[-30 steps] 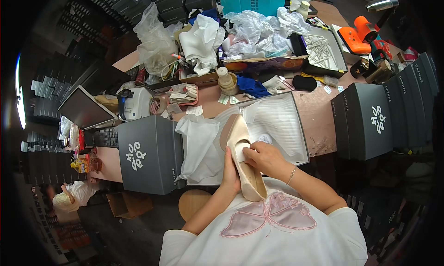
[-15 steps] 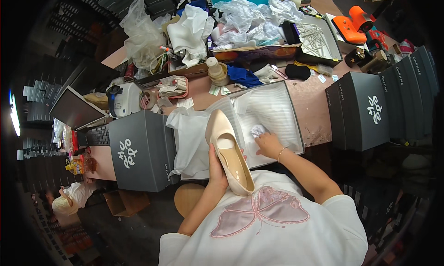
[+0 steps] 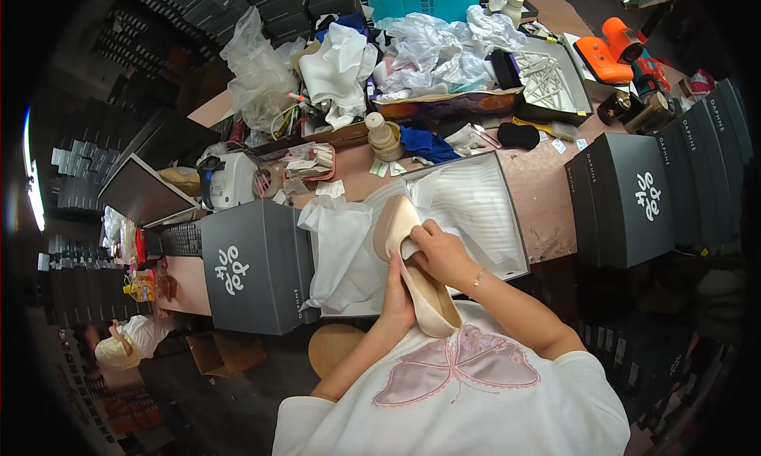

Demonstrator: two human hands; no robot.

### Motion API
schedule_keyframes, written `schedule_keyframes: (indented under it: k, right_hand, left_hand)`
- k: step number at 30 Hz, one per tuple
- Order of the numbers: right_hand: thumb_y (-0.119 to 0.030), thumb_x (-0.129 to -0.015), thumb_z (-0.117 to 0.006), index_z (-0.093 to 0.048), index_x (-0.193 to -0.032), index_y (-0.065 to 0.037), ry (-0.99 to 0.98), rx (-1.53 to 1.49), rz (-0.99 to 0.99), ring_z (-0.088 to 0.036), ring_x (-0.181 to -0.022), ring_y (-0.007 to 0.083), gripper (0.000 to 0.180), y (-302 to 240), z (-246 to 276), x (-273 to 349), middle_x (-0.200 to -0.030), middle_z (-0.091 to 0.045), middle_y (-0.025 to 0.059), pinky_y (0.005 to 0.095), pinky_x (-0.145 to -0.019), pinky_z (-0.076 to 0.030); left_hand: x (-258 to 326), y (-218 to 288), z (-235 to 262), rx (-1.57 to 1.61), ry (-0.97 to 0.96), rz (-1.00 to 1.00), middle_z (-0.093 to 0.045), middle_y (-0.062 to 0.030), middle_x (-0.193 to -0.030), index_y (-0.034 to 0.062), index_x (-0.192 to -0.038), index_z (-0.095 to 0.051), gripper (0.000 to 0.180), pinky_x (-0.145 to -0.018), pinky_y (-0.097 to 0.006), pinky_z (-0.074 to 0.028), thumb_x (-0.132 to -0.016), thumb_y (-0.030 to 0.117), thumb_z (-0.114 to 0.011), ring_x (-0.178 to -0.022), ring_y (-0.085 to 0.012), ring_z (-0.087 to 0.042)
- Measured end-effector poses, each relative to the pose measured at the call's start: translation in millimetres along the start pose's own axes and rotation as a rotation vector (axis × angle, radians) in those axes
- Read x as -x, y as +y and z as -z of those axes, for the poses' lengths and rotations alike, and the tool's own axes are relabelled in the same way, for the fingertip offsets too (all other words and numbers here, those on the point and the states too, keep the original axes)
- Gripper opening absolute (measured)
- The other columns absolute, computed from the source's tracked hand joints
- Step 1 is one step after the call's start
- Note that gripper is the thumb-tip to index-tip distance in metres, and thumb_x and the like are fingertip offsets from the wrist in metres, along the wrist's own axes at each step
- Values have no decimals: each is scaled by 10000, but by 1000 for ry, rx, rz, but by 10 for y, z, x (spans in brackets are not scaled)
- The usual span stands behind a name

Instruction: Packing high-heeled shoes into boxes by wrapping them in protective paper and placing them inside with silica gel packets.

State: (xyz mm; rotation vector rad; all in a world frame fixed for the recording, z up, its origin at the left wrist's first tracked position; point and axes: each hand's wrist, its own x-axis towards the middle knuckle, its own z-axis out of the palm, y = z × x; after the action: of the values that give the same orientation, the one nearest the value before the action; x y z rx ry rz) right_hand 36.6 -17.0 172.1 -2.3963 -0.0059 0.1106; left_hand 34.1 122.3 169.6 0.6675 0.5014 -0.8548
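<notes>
My left hand (image 3: 399, 296) is wrapped round the side of a beige pointed-toe pump (image 3: 438, 306), holding it above the front of an open shoe box, toe pointing away from me. My right hand (image 3: 444, 254) is closed at the pump's mouth, its fingertips bent in toward the toe. Something white shows under those fingers; whether it is crumpled paper or part of the shoe's lining I cannot tell. Behind the pump, the open shoe box (image 3: 519, 222) holds ribbed white wrapping (image 3: 468, 190), and thin white tissue paper (image 3: 337, 234) spills over its left side.
A closed dark grey shoe box (image 3: 252, 270) stands left of the open one; several more (image 3: 626, 198) line up at the right. Farther back are a glue bottle (image 3: 383, 135), a blue cloth (image 3: 428, 145), crumpled paper (image 3: 436, 56) and an orange device (image 3: 606, 56). Another person (image 3: 135, 341) is at far left.
My right hand has left the open box and come to the pump's mouth. The crumpled white wad it touched no longer shows in the box. The pump has shifted slightly right.
</notes>
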Motion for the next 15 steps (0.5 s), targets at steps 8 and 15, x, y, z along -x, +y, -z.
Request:
schedule_keyframes:
  k: [8, 15]
  right_hand:
    - [-102, -761, -669, -478, -1231, -87, 116, -84, 195, -554, -1072, 326, 508, 349, 11, -118, -1207, -515, 165, 418, -837, -496]
    - [-159, -760, -700, -515, -1174, -78, -148, 292, -221, -639, -894, 347, 461, 1286, -784, 18, -1052, -590, 177, 417, -756, -525]
  left_hand:
    - [-32, -152, 247, 62, 104, 49, -613, -134, -1005, 49, -1159, -537, 652, -853, -407, -517, -853, 624, -518, -896, -254, -619]
    - [69, -35, 238, 44, 82, 15, -579, -173, -1042, 22, -1185, -497, 698, -897, -428, -501, -843, 630, -528, -952, -275, -595]
